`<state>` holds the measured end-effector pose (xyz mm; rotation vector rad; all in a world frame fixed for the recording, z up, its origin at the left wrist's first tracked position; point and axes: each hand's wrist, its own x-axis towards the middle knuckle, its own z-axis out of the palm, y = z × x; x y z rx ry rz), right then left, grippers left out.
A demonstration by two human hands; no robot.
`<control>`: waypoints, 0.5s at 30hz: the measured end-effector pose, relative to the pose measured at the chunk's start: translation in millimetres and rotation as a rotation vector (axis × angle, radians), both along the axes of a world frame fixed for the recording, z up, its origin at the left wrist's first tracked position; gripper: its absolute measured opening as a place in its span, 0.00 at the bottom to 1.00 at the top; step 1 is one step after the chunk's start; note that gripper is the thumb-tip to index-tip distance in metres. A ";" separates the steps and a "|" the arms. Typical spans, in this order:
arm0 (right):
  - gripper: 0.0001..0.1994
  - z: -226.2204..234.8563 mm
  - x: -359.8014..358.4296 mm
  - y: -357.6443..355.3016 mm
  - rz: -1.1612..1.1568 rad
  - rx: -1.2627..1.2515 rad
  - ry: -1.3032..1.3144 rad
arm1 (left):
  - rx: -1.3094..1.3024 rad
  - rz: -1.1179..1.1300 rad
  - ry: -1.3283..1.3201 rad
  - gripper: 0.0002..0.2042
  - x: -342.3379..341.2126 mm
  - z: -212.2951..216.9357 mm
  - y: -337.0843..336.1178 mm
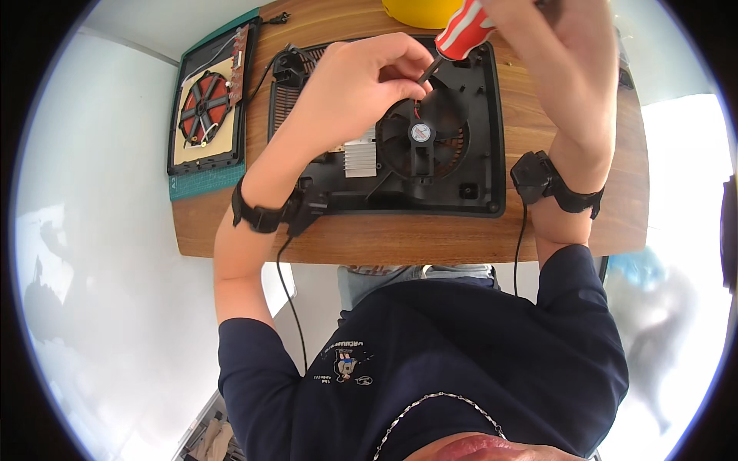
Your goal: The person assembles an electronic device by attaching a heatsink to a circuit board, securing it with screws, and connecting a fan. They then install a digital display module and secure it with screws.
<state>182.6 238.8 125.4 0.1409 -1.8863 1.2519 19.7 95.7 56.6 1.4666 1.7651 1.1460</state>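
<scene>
A black plastic appliance shell lies in front of me, its inner side up. Set in it are a black cooling fan with a round pale label and a silver finned heat sink. My right hand is closed at the top end of a screwdriver with a red and white handle, held at a slant. Thumb and fingers of my left hand pinch the lower shaft just above the fan. The screwdriver's tip is hidden by those fingers. Thin red and black wires run near the fan's hub.
At the left, another black panel with a round red-and-black coil and a circuit board lies on a green mat. A yellow container stands at the far edge. A plug rests on the wooden table.
</scene>
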 end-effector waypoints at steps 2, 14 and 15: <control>0.22 6.7 3.2 -7.4 -0.212 0.164 -0.205 | -0.028 -0.049 0.063 0.10 -0.2 -5.1 8.7; 0.19 -27.2 -18.6 13.9 -0.243 0.471 -0.327 | -0.112 -0.152 0.264 0.07 -13.5 -41.8 38.6; 0.19 -28.2 -20.0 13.6 -0.238 0.465 -0.338 | -0.125 -0.152 0.278 0.07 -13.6 -41.8 37.6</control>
